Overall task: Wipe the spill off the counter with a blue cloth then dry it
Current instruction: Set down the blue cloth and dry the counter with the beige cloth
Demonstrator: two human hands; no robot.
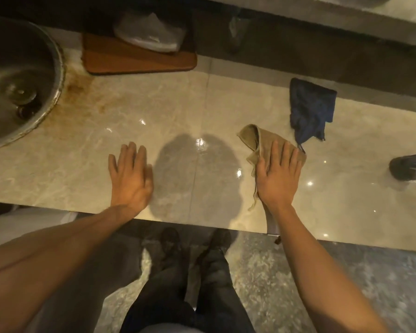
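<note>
Marble counter (82,164): blue cloth (310,109), tan cloth (251,138), wooden board (139,58), sink (17,75).

Home kitchen: marble counter (106,131), steel sink (15,75), wooden cutting board (135,58) by wall.

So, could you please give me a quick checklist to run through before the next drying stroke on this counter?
1. Blue cloth set aside, clear of both hands: ok.
2. Right hand flat on the tan cloth: ok.
3. Left hand flat on the counter, clear of the cloth's path: ok.
4. Spill gone from the stretch between the hands: cannot tell, shadow and glare cover it.
5. Tan cloth spread flat: not ok, bunched, one end folded up.
6. Brown stain beside the sink cleaned: not ok.
</note>
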